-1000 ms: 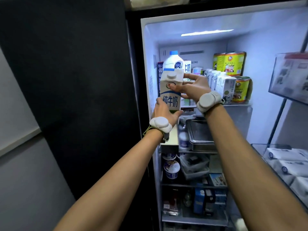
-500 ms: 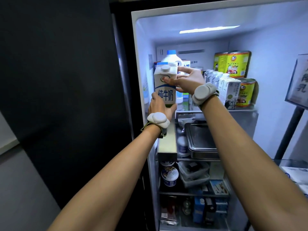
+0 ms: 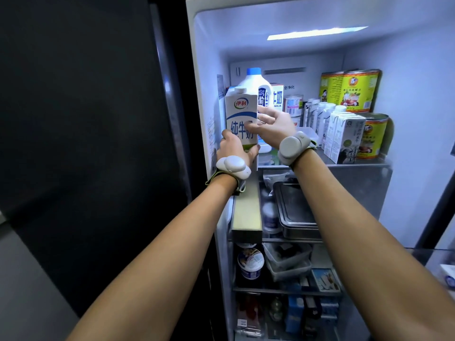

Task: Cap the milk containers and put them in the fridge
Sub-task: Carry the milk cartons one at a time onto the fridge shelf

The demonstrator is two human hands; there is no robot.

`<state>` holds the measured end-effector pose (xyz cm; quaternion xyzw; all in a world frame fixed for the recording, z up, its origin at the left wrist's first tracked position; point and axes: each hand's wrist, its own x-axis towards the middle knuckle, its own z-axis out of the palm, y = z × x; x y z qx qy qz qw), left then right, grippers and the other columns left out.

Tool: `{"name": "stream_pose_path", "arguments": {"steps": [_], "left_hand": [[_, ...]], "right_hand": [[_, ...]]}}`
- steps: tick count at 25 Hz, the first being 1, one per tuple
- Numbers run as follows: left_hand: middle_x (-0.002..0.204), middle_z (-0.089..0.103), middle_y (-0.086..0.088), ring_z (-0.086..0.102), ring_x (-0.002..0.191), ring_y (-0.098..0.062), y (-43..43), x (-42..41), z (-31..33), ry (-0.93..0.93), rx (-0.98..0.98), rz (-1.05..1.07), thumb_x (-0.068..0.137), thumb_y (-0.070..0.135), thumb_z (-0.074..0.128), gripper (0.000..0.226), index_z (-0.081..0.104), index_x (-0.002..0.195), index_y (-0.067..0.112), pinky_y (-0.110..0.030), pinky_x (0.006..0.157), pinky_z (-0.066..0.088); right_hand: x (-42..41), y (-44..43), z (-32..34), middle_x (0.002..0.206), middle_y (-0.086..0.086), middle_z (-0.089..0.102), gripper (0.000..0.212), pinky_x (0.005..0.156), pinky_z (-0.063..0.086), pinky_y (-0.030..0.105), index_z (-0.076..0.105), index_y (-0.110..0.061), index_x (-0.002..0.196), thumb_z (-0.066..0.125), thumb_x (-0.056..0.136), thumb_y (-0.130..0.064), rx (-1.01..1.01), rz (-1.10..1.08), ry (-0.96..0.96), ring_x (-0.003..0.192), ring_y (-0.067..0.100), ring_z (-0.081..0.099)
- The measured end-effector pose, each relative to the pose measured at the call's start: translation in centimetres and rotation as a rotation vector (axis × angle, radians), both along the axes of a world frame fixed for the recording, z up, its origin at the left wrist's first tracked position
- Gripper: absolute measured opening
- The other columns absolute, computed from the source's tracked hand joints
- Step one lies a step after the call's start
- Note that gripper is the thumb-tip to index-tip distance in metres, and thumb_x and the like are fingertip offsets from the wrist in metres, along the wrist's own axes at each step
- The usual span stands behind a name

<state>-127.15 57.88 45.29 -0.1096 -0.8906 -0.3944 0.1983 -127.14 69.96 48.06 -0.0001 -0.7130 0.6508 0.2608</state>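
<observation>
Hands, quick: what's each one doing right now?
Left hand: grips the milk carton at its base.
Right hand: holds the same carton's right side, thumb across the front.

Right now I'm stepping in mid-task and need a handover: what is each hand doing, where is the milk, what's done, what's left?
Left hand: grips the base of the white-and-blue cardboard milk carton.
Right hand: pinches the carton's right side, thumb on its front.
Carton: upright, white screw cap on, at the left front of the top shelf of the open fridge; its base is hidden, so I cannot tell if it rests there.
Done: the white plastic milk jug with a blue cap stands behind it.
Left: probably set the carton down, let go, shut the fridge.
</observation>
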Motion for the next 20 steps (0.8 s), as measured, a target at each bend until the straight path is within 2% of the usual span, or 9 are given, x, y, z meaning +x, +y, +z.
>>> {"name": "stream_pose_path", "arguments": {"steps": [2,6,15,20], "left_hand": [[0.126,0.060,-0.017,0.062,0.111,-0.039,0.1,-0.5,0.1,-0.007,-0.007,0.001,0.079,0.046,0.075,0.070,0.040,0.123,0.003,-0.040,0.082,0.049],[0.129,0.058,-0.017,0.061,0.114,-0.039,0.5,-1.7,0.3,-0.026,0.006,-0.014,0.080,0.045,0.075,0.070,0.039,0.124,0.003,-0.042,0.088,0.049],[0.138,0.048,-0.016,0.056,0.122,-0.035,2.0,-3.9,0.1,-0.075,0.046,0.002,0.085,0.041,0.072,0.072,0.033,0.132,0.001,-0.041,0.095,0.046],[0.143,0.043,-0.018,0.049,0.129,-0.033,1.6,-3.4,0.6,-0.109,0.029,-0.027,0.089,0.029,0.069,0.067,0.032,0.136,-0.001,-0.037,0.101,0.040]], "right_hand": [[-0.6,0.2,-0.3,0.133,0.012,0.069,0.063,0.101,0.058,0.040,0.063,-0.011,0.135,0.084,0.076,-0.014,0.025,-0.037,-0.011,0.117,0.022,0.069],[-1.8,0.6,-0.7,0.128,0.012,0.071,0.058,0.104,0.056,0.040,0.068,-0.012,0.129,0.088,0.075,-0.018,0.020,-0.075,-0.007,0.115,0.018,0.070],[-3.4,0.8,-1.4,0.129,0.011,0.071,0.061,0.104,0.055,0.035,0.070,-0.012,0.129,0.090,0.074,-0.025,0.014,-0.118,0.035,0.110,0.009,0.069],[-2.8,0.4,-1.1,0.123,0.010,0.074,0.055,0.101,0.057,0.039,0.073,-0.017,0.123,0.090,0.072,-0.028,-0.028,-0.121,-0.029,0.113,0.018,0.071]]}}
